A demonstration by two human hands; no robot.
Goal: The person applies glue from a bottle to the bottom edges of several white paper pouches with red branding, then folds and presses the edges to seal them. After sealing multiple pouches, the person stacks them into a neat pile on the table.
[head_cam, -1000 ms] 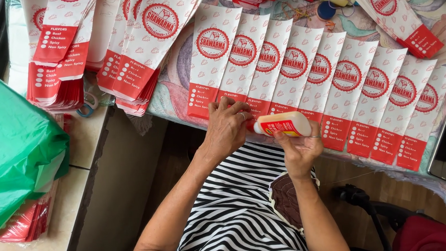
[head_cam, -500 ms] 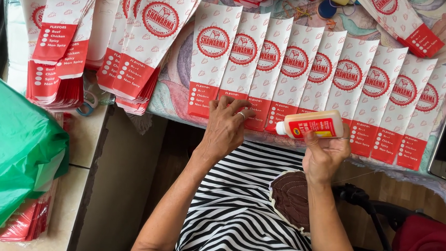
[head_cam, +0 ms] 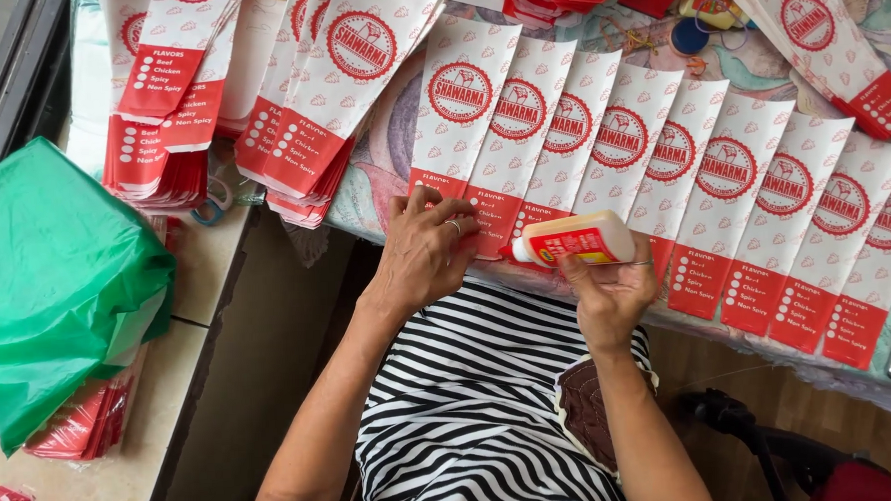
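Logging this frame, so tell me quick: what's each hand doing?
Left hand: open, flat on the sleeves.
Right hand: closed on the glue bottle.

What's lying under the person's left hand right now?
The left hand presses on the red ends of the overlapping white paper sleeves. The parts beneath the palm are hidden.

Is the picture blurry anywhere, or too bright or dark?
In the head view, soft even daylight, no harsh glare; the paper sleeves look sharp, as do the left hand and the right hand holding the glue bottle; only faint shadows fall under the hands; the floor under the table edge is darker.
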